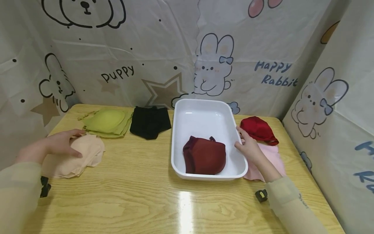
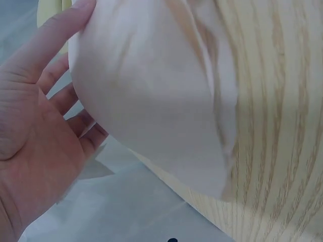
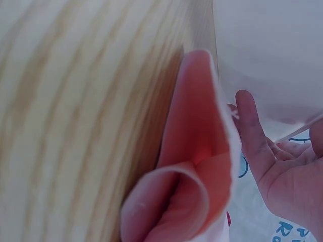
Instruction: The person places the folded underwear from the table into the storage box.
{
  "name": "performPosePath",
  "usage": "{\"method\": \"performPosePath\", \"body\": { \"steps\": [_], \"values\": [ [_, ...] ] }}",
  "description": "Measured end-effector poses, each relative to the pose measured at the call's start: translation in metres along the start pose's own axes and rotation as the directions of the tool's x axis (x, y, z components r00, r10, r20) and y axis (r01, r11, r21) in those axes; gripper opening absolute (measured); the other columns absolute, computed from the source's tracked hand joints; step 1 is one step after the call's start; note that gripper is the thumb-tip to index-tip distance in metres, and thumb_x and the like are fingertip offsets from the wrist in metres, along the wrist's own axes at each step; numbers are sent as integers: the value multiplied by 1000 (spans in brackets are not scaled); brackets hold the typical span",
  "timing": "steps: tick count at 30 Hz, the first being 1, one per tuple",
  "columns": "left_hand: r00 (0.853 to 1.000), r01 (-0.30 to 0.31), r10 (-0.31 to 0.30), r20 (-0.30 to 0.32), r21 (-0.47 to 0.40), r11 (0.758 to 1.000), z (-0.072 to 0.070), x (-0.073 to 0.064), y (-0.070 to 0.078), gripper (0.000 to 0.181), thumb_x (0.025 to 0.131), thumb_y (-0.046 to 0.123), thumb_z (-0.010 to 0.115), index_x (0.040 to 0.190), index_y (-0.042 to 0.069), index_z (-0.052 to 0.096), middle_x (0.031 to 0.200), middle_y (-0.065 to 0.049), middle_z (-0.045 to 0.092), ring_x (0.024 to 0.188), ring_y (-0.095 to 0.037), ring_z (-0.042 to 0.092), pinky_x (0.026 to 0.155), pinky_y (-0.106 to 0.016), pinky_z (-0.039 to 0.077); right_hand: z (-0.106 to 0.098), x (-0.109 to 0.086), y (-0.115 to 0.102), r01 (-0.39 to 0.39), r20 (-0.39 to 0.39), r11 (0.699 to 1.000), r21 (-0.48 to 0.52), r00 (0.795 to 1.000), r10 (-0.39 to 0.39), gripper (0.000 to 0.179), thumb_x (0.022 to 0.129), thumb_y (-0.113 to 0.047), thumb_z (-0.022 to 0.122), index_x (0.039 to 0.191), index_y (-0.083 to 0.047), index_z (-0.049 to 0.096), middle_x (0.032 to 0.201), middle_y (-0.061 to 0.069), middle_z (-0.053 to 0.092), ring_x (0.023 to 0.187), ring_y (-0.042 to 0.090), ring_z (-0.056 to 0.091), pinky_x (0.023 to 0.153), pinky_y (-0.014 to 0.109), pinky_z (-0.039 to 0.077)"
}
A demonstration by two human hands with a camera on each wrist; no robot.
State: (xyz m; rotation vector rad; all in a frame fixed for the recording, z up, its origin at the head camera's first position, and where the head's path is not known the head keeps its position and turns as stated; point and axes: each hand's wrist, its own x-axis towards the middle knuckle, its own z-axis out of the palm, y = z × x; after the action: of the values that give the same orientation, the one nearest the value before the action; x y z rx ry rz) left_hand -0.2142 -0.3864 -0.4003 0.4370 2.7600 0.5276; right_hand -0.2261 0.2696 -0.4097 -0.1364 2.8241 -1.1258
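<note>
My left hand [image 1: 58, 144] reaches over a folded peach bra [image 1: 89, 151] at the table's left. Its thumb and spread fingers touch opposite edges of the cup, with a wide gap between them. In the left wrist view the fingertips pass behind the cup [image 2: 146, 106]. My right hand [image 1: 249, 148] grips the right rim of a white tray [image 1: 201, 118], thumb over the rim and fingers outside. Inside the tray lies a folded dark red bra [image 1: 205, 157]. Beneath my right wrist is a pink folded cloth garment [image 1: 273, 156], whose rolled edge [image 3: 202, 116] fills the right wrist view's middle.
Along the table's back lie a yellow-green bra [image 1: 108, 122], a black folded garment [image 1: 150, 122] and a bright red bra [image 1: 257, 129]. Small black objects lie near each wrist, the right one [image 1: 261, 195] with a yellow patch. Printed sheets [image 1: 163, 39] hang around the wooden table [image 1: 131, 198].
</note>
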Motion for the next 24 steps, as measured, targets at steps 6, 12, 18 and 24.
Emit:
{"method": "performPosePath", "body": {
  "steps": [6, 12, 18, 24],
  "values": [
    [1000, 14, -14, 19, 6, 1000, 0, 0, 3, 94, 68, 38, 83, 134, -8, 36, 113, -28, 53, 100, -40, 53, 79, -47, 47, -1, 0, 0, 14, -3, 1000, 3, 1000, -14, 67, 91, -10, 51, 150, -6, 20, 135, 30, 44, 110, 45, 56, 83, 49, 53],
    [996, 55, -54, 73, -8, 998, 0, 0, 3, 96, 70, 40, 81, 136, -8, 30, 109, -29, 56, 96, -37, 57, 72, -44, 50, -2, 1, 2, 11, 2, 1000, 2, 1000, -11, 67, 91, -9, 50, 150, -6, 21, 136, 29, 44, 111, 44, 56, 83, 49, 53],
    [994, 86, -85, 61, -5, 996, 5, 1, 0, 99, 68, 44, 82, 135, -8, 32, 117, -34, 52, 100, -43, 55, 75, -47, 50, -1, 2, 2, 14, 7, 1000, 15, 1000, -14, 67, 91, -10, 51, 150, -7, 20, 137, 29, 43, 111, 45, 55, 83, 49, 53],
    [997, 66, -66, 27, -1, 998, 6, 1, -3, 96, 68, 44, 81, 136, -4, 34, 116, -31, 53, 99, -39, 55, 73, -45, 48, 0, 1, 2, 4, 4, 1000, 19, 1000, -4, 67, 91, -10, 51, 150, -8, 21, 137, 28, 44, 112, 45, 55, 83, 49, 53]
  ]
}}
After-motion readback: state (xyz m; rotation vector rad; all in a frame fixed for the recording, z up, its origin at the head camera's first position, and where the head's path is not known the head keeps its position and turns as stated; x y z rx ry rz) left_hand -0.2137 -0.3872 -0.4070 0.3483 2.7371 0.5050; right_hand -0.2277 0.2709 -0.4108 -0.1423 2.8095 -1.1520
